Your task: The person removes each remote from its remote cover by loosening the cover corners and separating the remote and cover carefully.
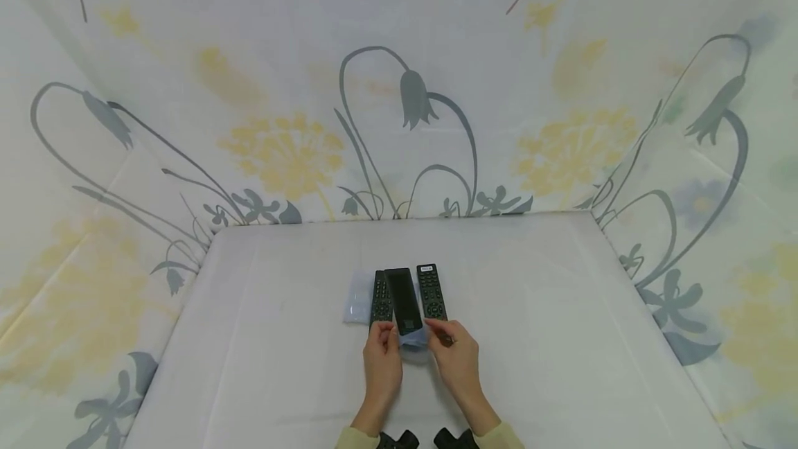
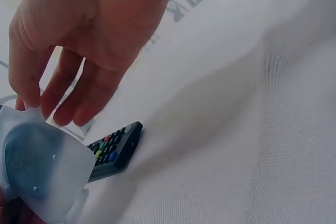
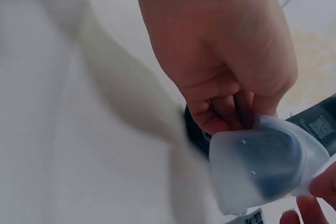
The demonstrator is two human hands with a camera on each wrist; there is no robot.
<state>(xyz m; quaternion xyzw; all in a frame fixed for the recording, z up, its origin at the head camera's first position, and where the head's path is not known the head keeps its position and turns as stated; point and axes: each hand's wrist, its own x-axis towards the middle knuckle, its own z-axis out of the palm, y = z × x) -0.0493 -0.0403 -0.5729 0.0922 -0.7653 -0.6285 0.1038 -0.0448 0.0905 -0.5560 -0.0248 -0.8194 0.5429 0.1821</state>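
Between the two hands a black remote control (image 1: 404,300) lies back side up, its near end inside a translucent bluish soft cover (image 1: 413,346). My left hand (image 1: 382,362) pinches the left edge of the cover's mouth between thumb and finger. On the opposite edge, my right hand (image 1: 458,364) pinches the cover too. In the right wrist view the remote's end shows dimly through the cover (image 3: 262,161). A second remote with buttons up (image 1: 381,296) lies beside the left hand, and a third remote (image 1: 431,291) lies by the right hand, partly covered by it.
A flat translucent cover or pouch (image 1: 357,300) lies left of the remotes. The white-clothed table (image 1: 280,352) meets flower-printed fabric walls (image 1: 399,158) at the back and sides. Black wrist devices (image 1: 455,438) show at the bottom edge.
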